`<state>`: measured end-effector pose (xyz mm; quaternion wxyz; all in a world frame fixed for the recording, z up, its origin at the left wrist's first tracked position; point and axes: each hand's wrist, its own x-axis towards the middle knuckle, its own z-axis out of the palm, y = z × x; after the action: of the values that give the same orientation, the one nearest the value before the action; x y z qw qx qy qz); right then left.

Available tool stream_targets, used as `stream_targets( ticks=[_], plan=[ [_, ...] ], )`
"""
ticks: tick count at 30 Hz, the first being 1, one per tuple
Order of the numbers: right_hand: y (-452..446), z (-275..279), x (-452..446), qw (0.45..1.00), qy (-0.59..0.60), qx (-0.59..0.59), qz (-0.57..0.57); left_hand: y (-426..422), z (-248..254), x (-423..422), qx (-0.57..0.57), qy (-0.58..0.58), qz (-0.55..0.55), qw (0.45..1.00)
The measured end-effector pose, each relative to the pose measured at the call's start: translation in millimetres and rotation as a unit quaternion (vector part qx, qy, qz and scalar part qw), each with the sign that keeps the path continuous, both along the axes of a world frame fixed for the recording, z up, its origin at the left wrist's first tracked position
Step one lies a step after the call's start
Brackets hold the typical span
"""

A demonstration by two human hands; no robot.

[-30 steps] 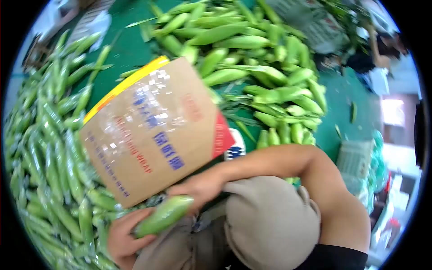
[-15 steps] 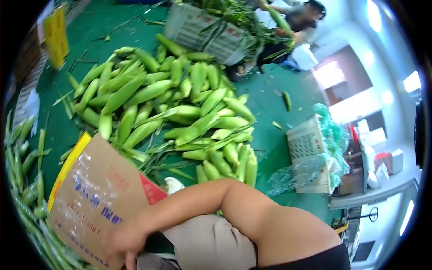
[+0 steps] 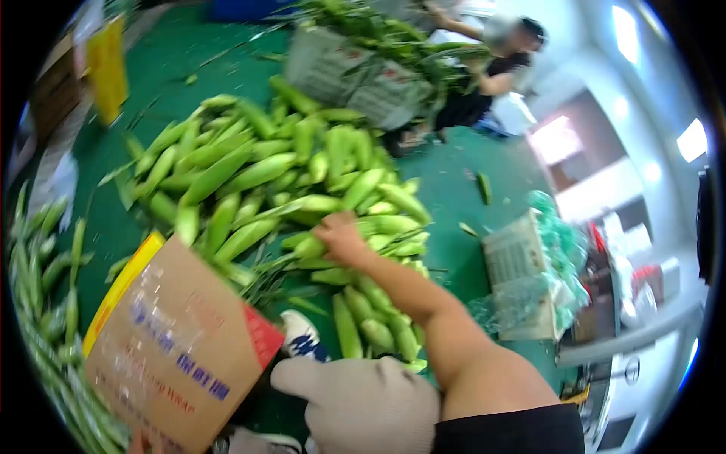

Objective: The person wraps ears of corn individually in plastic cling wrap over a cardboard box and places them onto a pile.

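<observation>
Touching the heap of green corn cobs (image 3: 261, 172) beyond the brown cardboard box (image 3: 178, 344), the right hand (image 3: 342, 239) curves its grip, pinch unclear.

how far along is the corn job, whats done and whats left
Done, it seems: the glossy corn at the left edge, which looks film-wrapped. In hand: the right hand is in the loose pile; its grip on a cob is unclear. Remaining: apparently that large pile, no film visible, so probably plenty.
</observation>
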<state>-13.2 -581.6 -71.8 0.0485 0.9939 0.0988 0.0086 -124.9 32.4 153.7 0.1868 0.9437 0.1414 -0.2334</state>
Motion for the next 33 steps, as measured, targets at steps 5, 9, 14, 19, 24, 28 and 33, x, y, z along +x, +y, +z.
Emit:
stream_targets(
  ticks=[5,9,14,19,24,28,33],
  plan=[
    [55.1,81.3,18.4,0.896,0.032,0.378,-0.231,-12.0,-121.4,33.7,0.093,-0.243,-0.255,0.931],
    [177.9,184.8,56.1,0.902,0.102,0.414,-0.061,-34.2,-147.9,32.4,0.076,-0.175,-0.242,0.951],
    [301.2,146.3,92.5,0.875,0.141,0.28,0.37,-30.8,-152.4,22.2,0.048,-0.182,-0.234,0.954],
    [415.1,104.1,101.5,0.871,0.0,0.225,0.437,-6.7,-167.3,5.3,0.039,-0.409,-0.283,0.867],
    [391.4,72.3,115.7,0.845,0.089,0.306,0.431,-32.5,-124.7,104.7,0.055,-0.415,-0.142,0.897],
    [280.3,102.4,106.4,0.854,0.174,0.375,0.317,-13.8,-157.1,120.3,0.095,-0.382,-0.183,0.901],
    [282.1,59.8,69.2,0.881,0.108,0.245,0.391,-14.2,-149.2,122.8,0.033,-0.332,-0.169,0.927]
  ],
)
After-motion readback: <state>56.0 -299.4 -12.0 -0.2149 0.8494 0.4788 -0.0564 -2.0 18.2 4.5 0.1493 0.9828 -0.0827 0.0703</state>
